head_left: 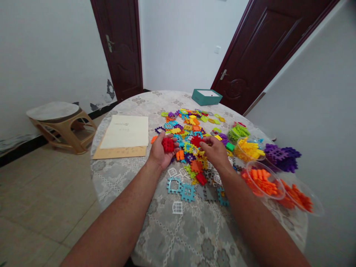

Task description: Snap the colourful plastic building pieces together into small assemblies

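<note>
My left hand [160,151], palm up, holds several red pieces [168,144] at the left side of a colourful pile. My right hand [214,150] has its thumb and forefinger together at a flat red piece [197,141] over the pile. Around both hands lie interlocking plastic pieces in many colours, among them an orange square [196,166] and a red block [201,179]. Nearer to me are a light blue window-frame piece [187,192] and a white window piece [177,208].
Clear containers of yellow pieces [249,149] and orange pieces [263,181] stand at the right, beside stacked purple pieces [282,157]. Papers [125,131] lie at the left. A green box [207,97] sits at the back; a stool [62,126] stands beyond the table's left edge.
</note>
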The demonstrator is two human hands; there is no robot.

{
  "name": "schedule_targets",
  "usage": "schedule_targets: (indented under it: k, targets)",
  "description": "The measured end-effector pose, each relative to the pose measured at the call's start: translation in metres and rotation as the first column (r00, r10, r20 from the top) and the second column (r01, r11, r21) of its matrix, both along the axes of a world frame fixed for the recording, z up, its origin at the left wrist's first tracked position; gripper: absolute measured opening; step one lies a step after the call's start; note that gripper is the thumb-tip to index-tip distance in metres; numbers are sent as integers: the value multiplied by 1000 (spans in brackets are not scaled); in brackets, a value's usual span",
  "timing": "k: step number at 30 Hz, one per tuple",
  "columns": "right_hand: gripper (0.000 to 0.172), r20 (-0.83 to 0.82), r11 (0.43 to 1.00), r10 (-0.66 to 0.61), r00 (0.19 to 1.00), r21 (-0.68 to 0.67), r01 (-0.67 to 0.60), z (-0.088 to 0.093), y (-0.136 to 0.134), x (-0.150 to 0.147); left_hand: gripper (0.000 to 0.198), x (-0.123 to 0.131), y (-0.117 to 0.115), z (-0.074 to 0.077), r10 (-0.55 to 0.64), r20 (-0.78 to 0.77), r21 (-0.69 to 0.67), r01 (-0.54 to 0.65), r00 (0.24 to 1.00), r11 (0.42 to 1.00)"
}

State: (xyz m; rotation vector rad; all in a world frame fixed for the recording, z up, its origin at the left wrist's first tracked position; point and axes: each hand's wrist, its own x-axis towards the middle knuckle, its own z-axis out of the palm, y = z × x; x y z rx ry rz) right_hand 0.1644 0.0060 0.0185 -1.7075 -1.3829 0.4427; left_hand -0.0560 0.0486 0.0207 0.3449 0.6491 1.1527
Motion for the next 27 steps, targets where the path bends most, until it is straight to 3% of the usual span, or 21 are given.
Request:
schedule_targets:
  k: [4, 7, 9, 11, 16, 21, 27]
  targets:
    - [15, 63, 963, 21, 998, 266, -37, 4, -25, -25, 35, 6, -6, -2, -93, -43, 10, 94, 995, 996]
    - [4, 201, 885, 76, 977, 438, -159, -2, -36, -42, 34, 11, -12, -2, -175, -54, 69, 178, 983, 982]
    - [7, 293, 836, 121, 949, 485, -256, -8, -38, -49, 37, 14, -17, -2, -197, -69, 106, 204, 978, 973]
    - [10, 359, 810, 160, 919, 485, -330, -16, -39, -51, 42, 16, -20, -3, -196, -101, 120, 208, 975, 971]
    - [13, 408, 806, 206, 889, 444, -391, -26, -36, -52, 46, 18, -22, -5, -229, -125, 121, 244, 965, 962]
    - [14, 473, 807, 212, 855, 409, -426, -25, -34, -53, 41, 19, -20, -6, -257, -111, 136, 271, 960, 953]
    - [23, 539, 790, 281, 794, 340, -510, -19, -38, -54, 41, 18, -19, -2, -207, -135, 87, 219, 969, 972]
